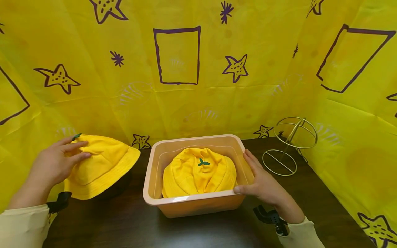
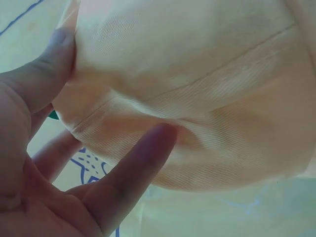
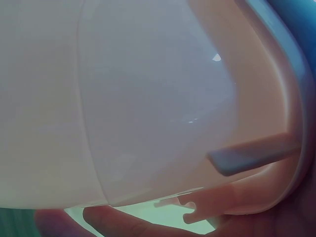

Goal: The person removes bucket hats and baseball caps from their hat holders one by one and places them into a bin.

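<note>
My left hand [image 1: 59, 162] holds a yellow bucket hat [image 1: 99, 158] by its crown, the fabric dented and creased under the fingers. A small green sprout tag [image 1: 77, 136] shows at the hat's top; the brim tilts down over a dark underside. In the left wrist view, the fingers [image 2: 133, 168] press into the cloth [image 2: 222, 108]. My right hand [image 1: 263, 184] grips the right front corner of a pinkish-orange plastic bin [image 1: 198, 206], thumb on the rim. Inside the bin sits a second yellow hat [image 1: 192, 172] with a green sprout. The right wrist view shows the bin's wall [image 3: 158, 98] close up.
A gold wire stand [image 1: 288, 148] with round rings stands at the right back of the dark table [image 1: 130, 220]. Yellow cloth [image 1: 198, 103] printed with stars and frames hangs behind and on both sides. Dark straps [image 1: 273, 218] sit on the wrists.
</note>
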A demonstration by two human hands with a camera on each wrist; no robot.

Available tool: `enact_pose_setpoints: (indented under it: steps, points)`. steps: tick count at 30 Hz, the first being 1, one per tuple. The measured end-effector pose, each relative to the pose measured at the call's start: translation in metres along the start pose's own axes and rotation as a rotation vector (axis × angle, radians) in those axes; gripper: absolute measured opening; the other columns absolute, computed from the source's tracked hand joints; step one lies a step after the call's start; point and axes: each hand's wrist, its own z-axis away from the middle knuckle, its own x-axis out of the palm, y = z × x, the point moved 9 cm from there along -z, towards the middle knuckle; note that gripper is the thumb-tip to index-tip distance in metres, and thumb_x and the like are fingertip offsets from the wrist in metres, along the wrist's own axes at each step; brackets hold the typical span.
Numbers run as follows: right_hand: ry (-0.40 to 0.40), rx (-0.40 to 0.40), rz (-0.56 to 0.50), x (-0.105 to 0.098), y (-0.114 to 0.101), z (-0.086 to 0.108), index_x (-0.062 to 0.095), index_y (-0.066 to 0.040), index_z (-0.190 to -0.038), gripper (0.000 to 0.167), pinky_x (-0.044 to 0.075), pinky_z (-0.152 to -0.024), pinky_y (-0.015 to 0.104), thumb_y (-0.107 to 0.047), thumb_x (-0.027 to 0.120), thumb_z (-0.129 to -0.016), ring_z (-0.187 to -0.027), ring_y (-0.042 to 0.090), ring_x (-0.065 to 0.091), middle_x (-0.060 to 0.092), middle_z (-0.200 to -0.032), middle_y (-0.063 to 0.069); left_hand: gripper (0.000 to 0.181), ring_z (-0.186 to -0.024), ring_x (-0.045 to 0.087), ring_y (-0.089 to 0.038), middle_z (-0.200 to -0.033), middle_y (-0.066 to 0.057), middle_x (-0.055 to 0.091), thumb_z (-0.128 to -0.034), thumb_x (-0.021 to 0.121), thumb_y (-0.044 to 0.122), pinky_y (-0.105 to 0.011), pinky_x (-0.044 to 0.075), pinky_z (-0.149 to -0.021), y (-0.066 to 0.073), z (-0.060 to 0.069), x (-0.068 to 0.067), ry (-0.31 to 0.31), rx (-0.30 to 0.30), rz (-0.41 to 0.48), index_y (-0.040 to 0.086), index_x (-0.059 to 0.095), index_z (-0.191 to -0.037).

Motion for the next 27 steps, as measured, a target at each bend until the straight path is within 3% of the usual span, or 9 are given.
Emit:
enact_pose_setpoints:
  steps: [8, 14, 18, 23, 27]
  points:
    - [-0.001, 0.004, 0.010, -0.001, 0.000, 0.000, 0.016, -0.006, -0.160, 0.118, 0.016, -0.109, 0.065, -0.034, 0.089, -0.072, -0.147, 0.041, 0.009, 0.002, -0.166, 0.006, 0.058, -0.120, 0.039, -0.062, -0.141, -0.034, 0.043, -0.1029, 0.051, 0.047, -0.069, 0.031, -0.093, 0.001, 0.000, -0.008, 0.069, -0.029, -0.027, -0.004, 0.063, -0.128]
    - [0.003, 0.002, 0.013, -0.001, 0.001, 0.000, 0.016, -0.006, -0.160, 0.118, 0.016, -0.109, 0.066, -0.036, 0.089, -0.072, -0.147, 0.041, 0.009, 0.003, -0.166, 0.007, 0.053, -0.110, 0.049, -0.060, -0.123, -0.033, 0.056, -0.1013, 0.057, 0.042, -0.065, 0.039, -0.086, -0.002, -0.003, -0.020, 0.150, -0.077, -0.014, -0.005, 0.064, -0.124]
    - [0.004, 0.002, 0.018, -0.001, 0.001, 0.000, 0.016, -0.006, -0.160, 0.118, 0.016, -0.110, 0.066, -0.038, 0.088, -0.073, -0.146, 0.041, 0.010, 0.003, -0.166, 0.008, 0.059, -0.106, 0.049, -0.061, -0.120, -0.038, 0.055, -0.1019, 0.052, 0.046, -0.064, 0.040, -0.082, -0.014, -0.008, -0.027, 0.127, -0.163, 0.026, -0.005, 0.061, -0.128]
    - [0.007, -0.001, 0.027, -0.002, -0.001, 0.001, 0.016, -0.005, -0.160, 0.118, 0.017, -0.109, 0.066, -0.038, 0.088, -0.072, -0.146, 0.041, 0.010, 0.004, -0.165, 0.009, 0.072, -0.114, 0.043, -0.059, -0.134, -0.039, 0.044, -0.0994, 0.048, 0.057, -0.061, 0.041, -0.081, -0.033, -0.009, -0.030, 0.072, -0.310, 0.154, -0.003, 0.053, -0.139]
    - [0.006, -0.006, 0.036, -0.002, -0.002, 0.000, 0.016, -0.006, -0.160, 0.118, 0.017, -0.109, 0.066, -0.038, 0.088, -0.072, -0.146, 0.041, 0.010, 0.003, -0.166, 0.007, 0.081, -0.111, 0.048, -0.048, -0.143, -0.034, 0.042, -0.0946, 0.046, 0.066, -0.042, 0.046, -0.068, -0.049, -0.006, -0.029, 0.068, -0.421, 0.257, 0.004, 0.048, -0.146]
